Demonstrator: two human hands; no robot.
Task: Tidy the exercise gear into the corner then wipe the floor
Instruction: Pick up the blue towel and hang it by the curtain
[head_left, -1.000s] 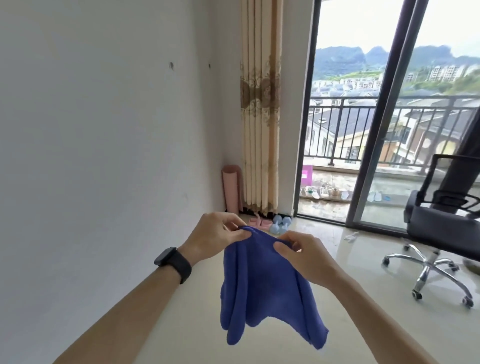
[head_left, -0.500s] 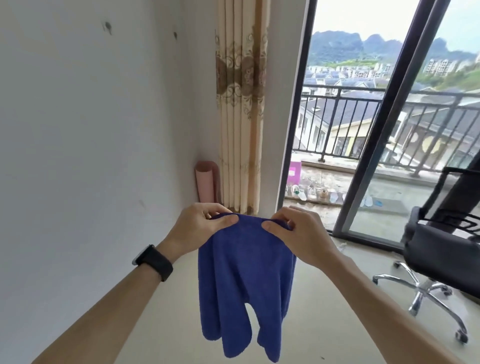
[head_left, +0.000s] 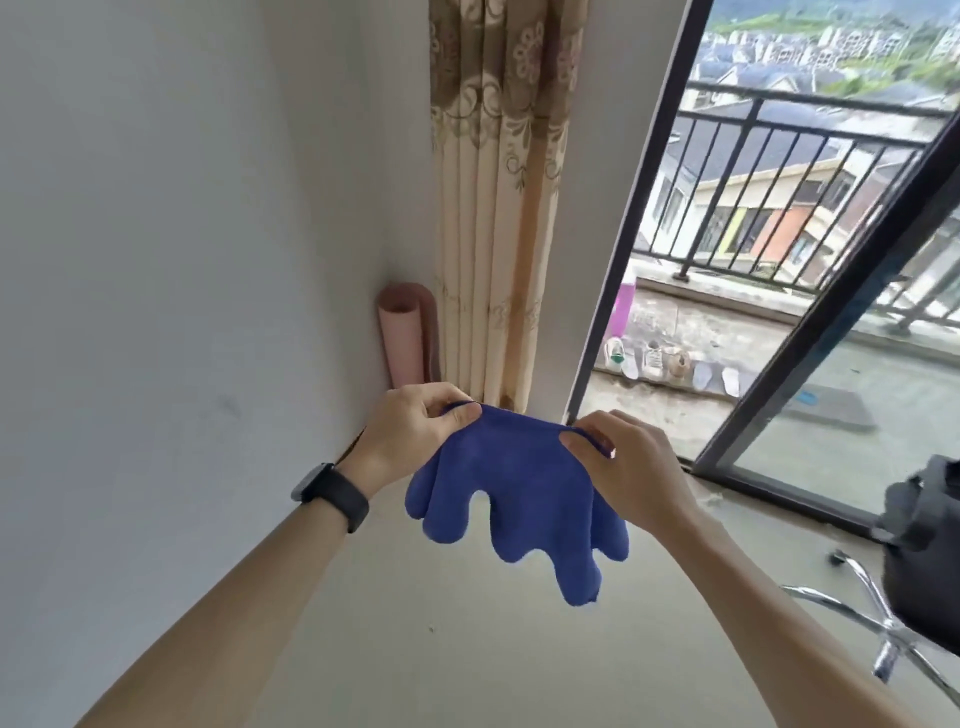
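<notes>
A blue cloth (head_left: 511, 493) hangs in the air in front of me, its lower edge in loose folds above the pale floor (head_left: 441, 649). My left hand (head_left: 415, 431), with a black watch on the wrist, pinches the cloth's top left edge. My right hand (head_left: 623, 462) pinches the top right edge. A rolled pink exercise mat (head_left: 402, 338) stands upright in the corner, between the white wall and the curtain. The dumbbells seen earlier on the floor are hidden behind my hands and the cloth.
A beige patterned curtain (head_left: 498, 208) hangs beside the corner. A dark-framed glass door (head_left: 810, 338) opens to a balcony with shoes (head_left: 670, 361) and a railing. A black office chair (head_left: 914, 551) with chrome legs stands at the right edge.
The view has moved closer to the corner and tilted down. Both hands have spread the cloth's top edge wider, and the cloth hangs shorter and more bunched.
</notes>
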